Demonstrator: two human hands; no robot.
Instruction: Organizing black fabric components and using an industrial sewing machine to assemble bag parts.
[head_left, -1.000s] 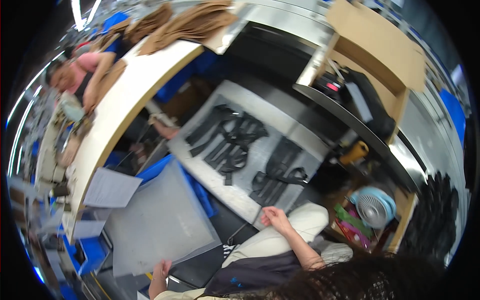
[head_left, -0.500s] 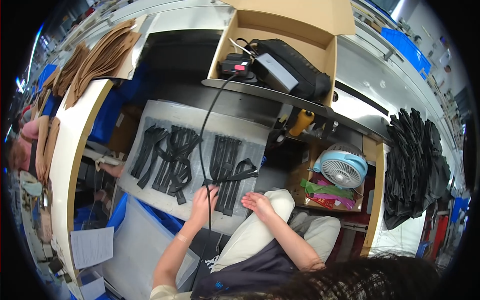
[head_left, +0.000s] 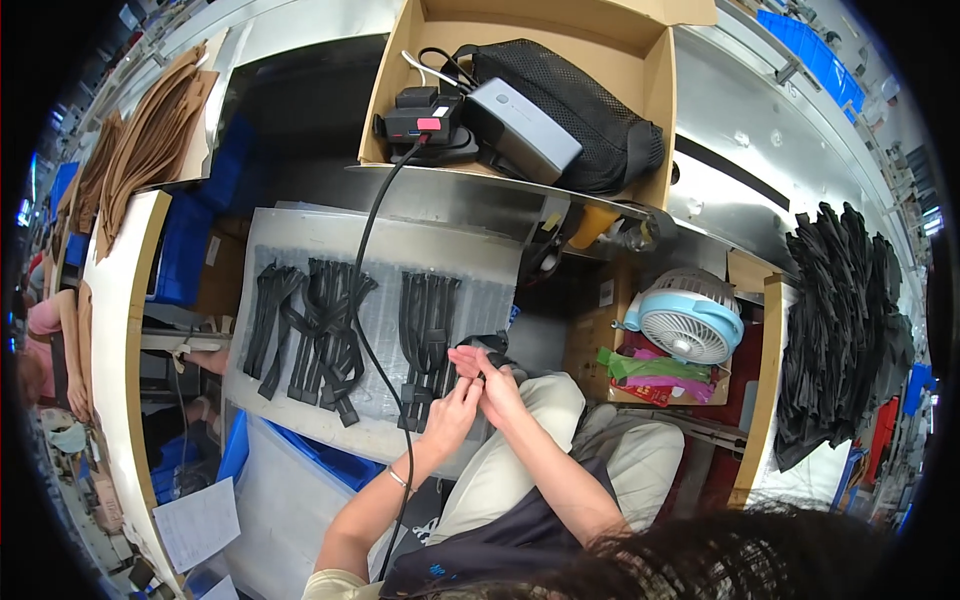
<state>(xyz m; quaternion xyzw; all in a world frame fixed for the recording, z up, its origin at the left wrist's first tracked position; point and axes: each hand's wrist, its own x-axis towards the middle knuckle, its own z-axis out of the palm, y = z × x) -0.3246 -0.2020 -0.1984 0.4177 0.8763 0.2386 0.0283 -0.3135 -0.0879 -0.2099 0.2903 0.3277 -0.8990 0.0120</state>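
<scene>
Close together above the right side of a pale, translucent plastic-covered board, my two hands meet. My left hand has its fingers bunched against my right palm; what they pinch, if anything, is hidden. My right hand is palm up, fingers stretched to the left. Just beyond it a black strap curls, partly covered by the fingers. Left of my hands lies a row of black straps. Farther left are more black straps, some crossed over each other.
A black cable hangs across the board from a device in the cardboard box. Right of my knees stands a blue-and-white fan. Black fabric strips are piled at far right, brown strips at far left. Another person's arm shows.
My left hand has moved right, away from the cable, and now meets my right hand, which has shifted slightly up and left. The loose crossing strap has moved beyond my fingers. The view has also shifted.
</scene>
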